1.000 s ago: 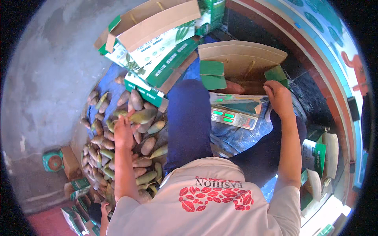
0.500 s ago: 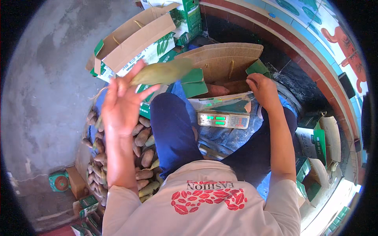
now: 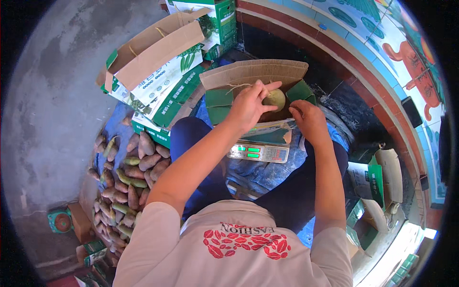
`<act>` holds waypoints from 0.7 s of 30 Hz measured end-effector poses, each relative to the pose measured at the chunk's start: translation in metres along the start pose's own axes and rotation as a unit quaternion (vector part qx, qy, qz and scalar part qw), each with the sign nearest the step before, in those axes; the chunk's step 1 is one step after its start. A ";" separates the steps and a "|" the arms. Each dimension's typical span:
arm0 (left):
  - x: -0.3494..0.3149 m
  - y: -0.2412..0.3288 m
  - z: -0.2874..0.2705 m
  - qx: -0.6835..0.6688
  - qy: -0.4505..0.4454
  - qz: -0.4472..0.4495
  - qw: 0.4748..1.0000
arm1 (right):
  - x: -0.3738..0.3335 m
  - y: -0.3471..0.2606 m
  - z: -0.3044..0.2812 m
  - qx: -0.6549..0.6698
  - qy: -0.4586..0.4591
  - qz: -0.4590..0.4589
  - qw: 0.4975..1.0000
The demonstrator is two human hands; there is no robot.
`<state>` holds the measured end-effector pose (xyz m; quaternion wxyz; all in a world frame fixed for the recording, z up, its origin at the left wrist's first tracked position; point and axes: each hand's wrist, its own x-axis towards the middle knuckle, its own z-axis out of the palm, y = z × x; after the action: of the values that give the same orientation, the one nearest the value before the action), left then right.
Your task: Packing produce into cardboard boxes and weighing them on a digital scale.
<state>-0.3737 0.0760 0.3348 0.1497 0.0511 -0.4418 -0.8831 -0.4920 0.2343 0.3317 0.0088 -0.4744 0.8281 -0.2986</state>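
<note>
One bare left hand (image 3: 247, 106) clamps a pale-green, rounded root vegetable (image 3: 274, 100) between spread thumb and fingers, at the mouth of an open, green-flapped brown cardboard box (image 3: 253, 70); right hand (image 3: 310, 120) curls apart at the box's near right corner, pinch uncertain; root is probably firm, weighty, best gripped round its thick middle; its far end is hidden.
</note>
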 end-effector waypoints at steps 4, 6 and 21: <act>0.013 -0.016 -0.022 -0.054 0.056 -0.011 0.997 | 0.002 0.003 0.001 0.012 0.012 -0.017 1.000; 0.010 -0.015 -0.029 -0.011 0.130 -0.025 0.991 | 0.004 0.001 0.001 0.019 0.006 -0.019 1.000; -0.210 0.062 -0.156 0.364 0.425 0.016 0.828 | 0.008 -0.012 0.015 0.012 -0.036 -0.053 0.998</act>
<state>-0.1256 -0.0135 0.2809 0.3073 0.4650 -0.6250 -0.5465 -0.4830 0.2164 0.3279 0.0280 -0.5279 0.7973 -0.2913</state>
